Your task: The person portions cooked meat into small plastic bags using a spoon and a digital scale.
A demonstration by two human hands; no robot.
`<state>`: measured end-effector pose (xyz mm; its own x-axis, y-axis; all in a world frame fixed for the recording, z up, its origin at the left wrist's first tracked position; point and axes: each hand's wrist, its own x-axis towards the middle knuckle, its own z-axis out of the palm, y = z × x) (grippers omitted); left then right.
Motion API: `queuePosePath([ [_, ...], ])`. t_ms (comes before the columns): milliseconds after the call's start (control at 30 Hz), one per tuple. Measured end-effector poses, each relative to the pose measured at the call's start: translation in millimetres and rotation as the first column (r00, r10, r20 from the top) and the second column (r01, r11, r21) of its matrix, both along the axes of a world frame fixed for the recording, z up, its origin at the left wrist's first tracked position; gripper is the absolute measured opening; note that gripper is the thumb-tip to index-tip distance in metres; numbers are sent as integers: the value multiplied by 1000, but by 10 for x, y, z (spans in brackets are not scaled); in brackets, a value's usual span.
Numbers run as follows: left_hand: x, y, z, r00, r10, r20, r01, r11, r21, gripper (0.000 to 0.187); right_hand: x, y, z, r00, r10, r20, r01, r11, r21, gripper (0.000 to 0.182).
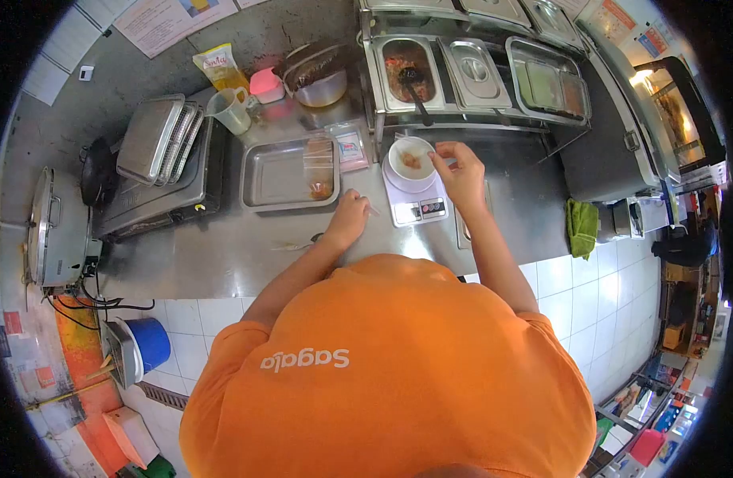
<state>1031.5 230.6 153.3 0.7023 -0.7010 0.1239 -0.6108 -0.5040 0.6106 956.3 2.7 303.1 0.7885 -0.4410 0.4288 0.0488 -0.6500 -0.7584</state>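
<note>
Right hand [460, 171] is up at the white bowl [411, 162], fingers loosely curled and partly open, fingertips pinched at the bowl's rim on its three o'clock side. Whether they actually grip anything there is too small to tell. The bowl sits on a small white scale [415, 203], with a bit of brownish food inside it.

Left hand [347, 219] is down on the steel counter [223, 255], curled into a loose fist, just off the scale's nine o'clock edge. Something thin pokes out beside its knuckles, but I can't tell what it is or whether the hand holds it.

At eleven o'clock from that left hand lies a shallow metal tray [279, 175] with a clear plastic bag [319, 169] resting in it, a little food at the bag's bottom. A spoon [299, 244] lies on the counter at the left hand's eight o'clock, apart from it.

Above the bowl, at twelve o'clock, a row of steel wells: one open pan [406, 68] with a dark ladle [414, 86] in sauce, lidded ones beside it. Further left, a stack of trays [155, 139] sits on a dark appliance, with a plastic measuring jug [229, 108] and a yellow packet [221, 68] behind it.

A green cloth [582, 225] hangs at the counter's three o'clock end. White tile floor below, a blue bucket [151, 341] at eight o'clock. The person's orange shirt [398, 374] fills the lower view.
</note>
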Motion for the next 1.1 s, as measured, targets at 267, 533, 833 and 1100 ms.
queuePosePath([
  [267,-60,147,458,988,-45,-148,5,966,-259,12,-195,318,-413,898,337,-284,-280,934,221,19],
  [533,-155,155,1498,978,-106,182,158,940,-302,12,17,385,-103,684,664,-302,-298,632,715,17],
  [833,-107,-65,1920,910,44,412,122,922,-367,16,97,271,421,773,596,-219,-363,698,617,11],
  [1100,-143,-85,1885,970,16,-243,-131,876,-463,13,44,447,439,742,629,-233,-395,691,605,16],
])
